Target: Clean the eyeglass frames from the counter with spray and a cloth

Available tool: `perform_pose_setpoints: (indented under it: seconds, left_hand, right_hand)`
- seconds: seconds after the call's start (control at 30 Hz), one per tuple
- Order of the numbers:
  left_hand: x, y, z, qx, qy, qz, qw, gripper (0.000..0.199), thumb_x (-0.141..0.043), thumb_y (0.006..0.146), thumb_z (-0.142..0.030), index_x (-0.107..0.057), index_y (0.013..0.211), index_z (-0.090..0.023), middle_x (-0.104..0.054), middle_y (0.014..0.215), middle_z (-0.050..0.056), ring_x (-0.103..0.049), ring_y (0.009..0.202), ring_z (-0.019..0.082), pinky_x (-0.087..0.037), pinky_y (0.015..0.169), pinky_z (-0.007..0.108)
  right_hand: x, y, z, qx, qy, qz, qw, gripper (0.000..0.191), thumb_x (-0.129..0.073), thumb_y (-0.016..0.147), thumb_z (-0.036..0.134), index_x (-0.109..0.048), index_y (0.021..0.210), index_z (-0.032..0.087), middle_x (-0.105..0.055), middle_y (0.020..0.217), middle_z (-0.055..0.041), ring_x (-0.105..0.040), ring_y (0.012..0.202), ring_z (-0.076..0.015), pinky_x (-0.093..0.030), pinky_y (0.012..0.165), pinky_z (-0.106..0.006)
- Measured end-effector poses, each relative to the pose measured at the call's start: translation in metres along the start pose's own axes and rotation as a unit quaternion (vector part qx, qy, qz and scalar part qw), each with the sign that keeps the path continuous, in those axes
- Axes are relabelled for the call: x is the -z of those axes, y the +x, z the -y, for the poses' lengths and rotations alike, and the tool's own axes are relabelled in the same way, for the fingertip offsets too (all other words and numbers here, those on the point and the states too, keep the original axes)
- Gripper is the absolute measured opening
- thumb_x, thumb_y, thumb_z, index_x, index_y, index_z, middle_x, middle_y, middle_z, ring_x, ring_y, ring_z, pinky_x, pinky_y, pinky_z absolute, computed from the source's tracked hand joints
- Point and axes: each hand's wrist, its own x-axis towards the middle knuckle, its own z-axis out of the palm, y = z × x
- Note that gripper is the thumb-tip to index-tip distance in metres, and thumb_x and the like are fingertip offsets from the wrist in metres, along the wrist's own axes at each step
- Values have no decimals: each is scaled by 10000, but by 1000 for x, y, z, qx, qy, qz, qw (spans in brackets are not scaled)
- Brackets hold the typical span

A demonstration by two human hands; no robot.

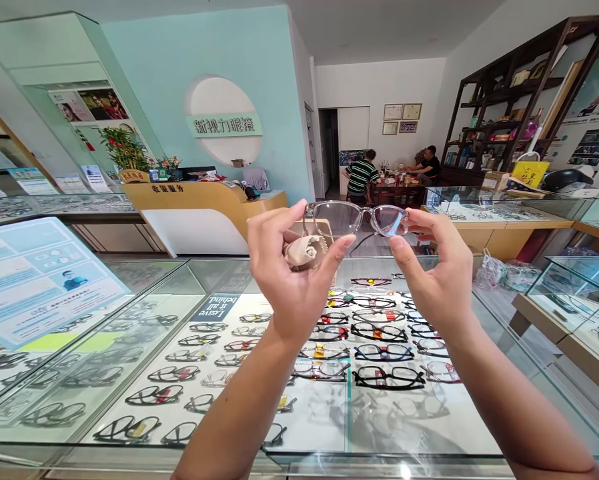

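A pair of clear-framed eyeglasses [365,212] is held up level above a glass display case [199,267], lenses side by side. My left hand [292,267] grips the left end of the frame and also keeps a rolled beige cloth [299,252] in its palm. The right end of the frame is pinched between the thumb and fingers of my right hand [437,267]. One dark temple arm [362,243] shows below the lenses. Under the glass, several rows of eyeglasses [388,377] lie with small coloured tags.
A printed blue-and-white sign [44,280] stands on the case at left. A wooden service counter [199,200] is beyond it. Further cases [589,293] stand at right, with plastic bags [504,273] on the floor. Two people sit around a table [397,193] at the back.
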Motion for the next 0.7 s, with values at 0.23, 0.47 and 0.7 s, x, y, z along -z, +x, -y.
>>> perform_pose_setpoints:
  seconds: [0.23, 0.47, 0.7]
  left_hand:
    - [1, 2, -4, 42, 10, 13, 999, 570, -956, 803, -495, -739, 1277, -266, -674, 1135, 55, -656, 955, 204, -563, 838, 373]
    - [-1, 6, 6, 219, -87, 108, 966, 571, -941, 797, -553, -757, 1264, -281, -768, 1169, 82, -736, 910, 199, -608, 739, 320]
    - [-5, 2, 12, 238, -124, 147, 952, 589, -943, 810, -513, -744, 1326, -309, -776, 1313, 105, -766, 980, 231, -638, 755, 345]
  right_hand:
    - [-4, -2, 0, -18, 4, -6, 1000, 346, -718, 991, 446, -662, 1251, 226, -725, 1138, -90, -702, 1001, -254, -567, 883, -463]
    - [-1, -2, 9, 43, -27, -106, 993, 355, -764, 950, 414, -656, 1259, 279, -672, 1100, -72, -654, 1010, -282, -572, 856, -496]
    - [1, -2, 6, 95, -46, -133, 985, 457, -780, 934, 370, -654, 1370, 309, -651, 1217, -99, -635, 1151, -324, -598, 945, -557]
